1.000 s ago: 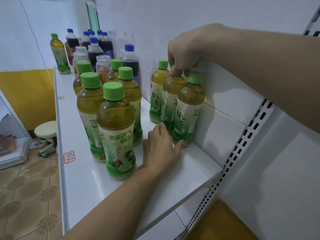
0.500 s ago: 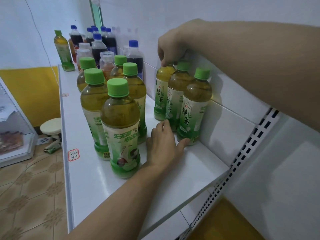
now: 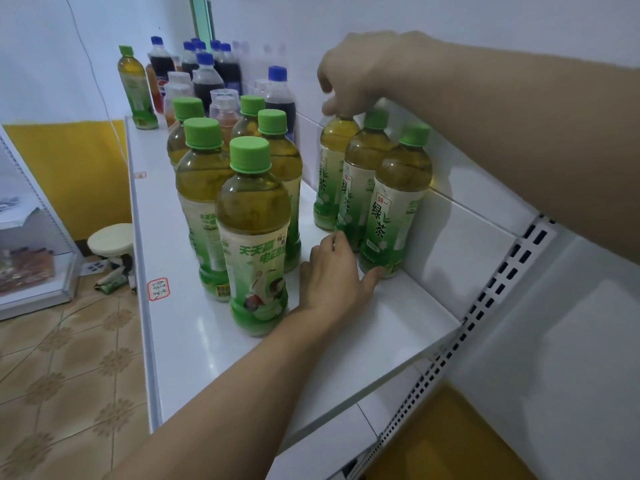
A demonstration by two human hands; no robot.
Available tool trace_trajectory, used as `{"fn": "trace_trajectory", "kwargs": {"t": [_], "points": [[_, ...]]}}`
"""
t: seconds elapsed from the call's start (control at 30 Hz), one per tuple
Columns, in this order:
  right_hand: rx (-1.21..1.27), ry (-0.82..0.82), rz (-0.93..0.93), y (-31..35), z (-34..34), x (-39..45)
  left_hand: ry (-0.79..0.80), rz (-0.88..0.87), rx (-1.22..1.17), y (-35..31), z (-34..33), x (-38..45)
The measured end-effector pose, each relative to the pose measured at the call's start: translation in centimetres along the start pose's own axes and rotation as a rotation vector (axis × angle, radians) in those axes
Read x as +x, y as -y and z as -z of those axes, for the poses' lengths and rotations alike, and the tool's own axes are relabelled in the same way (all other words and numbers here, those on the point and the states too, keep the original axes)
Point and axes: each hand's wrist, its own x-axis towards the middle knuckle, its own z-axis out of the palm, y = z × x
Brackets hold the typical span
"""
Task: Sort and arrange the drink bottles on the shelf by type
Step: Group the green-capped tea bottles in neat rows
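a round cream stool stands on the patterned tile floor. a white display case sits at far left. a thin cable runs down the wall.

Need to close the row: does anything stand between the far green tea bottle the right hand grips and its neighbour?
Nothing visible. The right hand grips the cap of the far green tea bottle, already beside the middle green tea bottle along the white wall.
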Motion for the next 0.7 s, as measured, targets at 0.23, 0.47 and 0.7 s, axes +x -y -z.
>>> {"fn": "trace_trajectory", "kwargs": {"t": [0.23, 0.47, 0.7], "points": [[0.761, -0.389, 0.116, 3.2, -2.1, -9.2, 0.395, -0.256, 0.282, -0.2, 5.5, -5.7], [1.152, -0.276, 0.273, 6.7, -0.7, -12.1, 0.439, -0.528, 0.164, 6.3, 9.4, -12.5], [1.042, -0.156, 0.337, 7.5, -0.2, -11.9, 0.052, -0.301, -0.157, 10.8, 11.6, -13.8]]}}
